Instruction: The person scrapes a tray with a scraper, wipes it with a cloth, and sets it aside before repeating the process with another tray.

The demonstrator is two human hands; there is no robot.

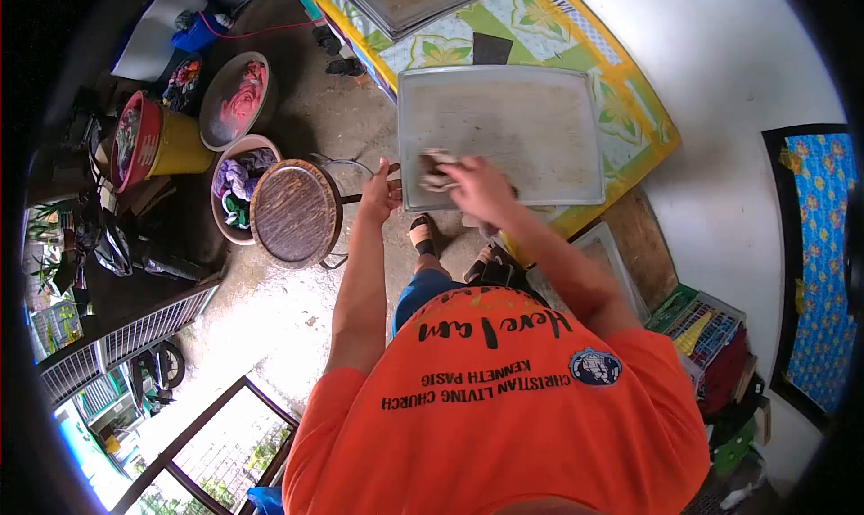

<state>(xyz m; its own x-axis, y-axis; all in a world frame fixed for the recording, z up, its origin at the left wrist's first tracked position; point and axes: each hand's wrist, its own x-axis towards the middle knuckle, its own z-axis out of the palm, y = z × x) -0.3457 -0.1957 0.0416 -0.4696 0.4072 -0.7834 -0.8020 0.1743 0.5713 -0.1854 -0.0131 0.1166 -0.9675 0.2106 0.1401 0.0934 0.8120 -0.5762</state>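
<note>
A pale rectangular panel point(504, 128) with a light rim lies on a table with a green and yellow patterned cover point(630, 128). My right hand point(481, 189) is closed on a bunched, brown and cream cloth point(437, 169), which rests on the panel's near left part. At the panel's left edge is my left hand point(382, 194), its fingers around the rim near the corner. A dark scrap point(491, 49) lies beyond the panel's far edge.
A round wooden stool point(295, 213) stands at the left. Beyond it are basins of laundry point(236, 101) and a yellow bucket point(180, 144). More stacked panels point(414, 2) lie at the table's far end. A wire basket point(702, 330) is at the right.
</note>
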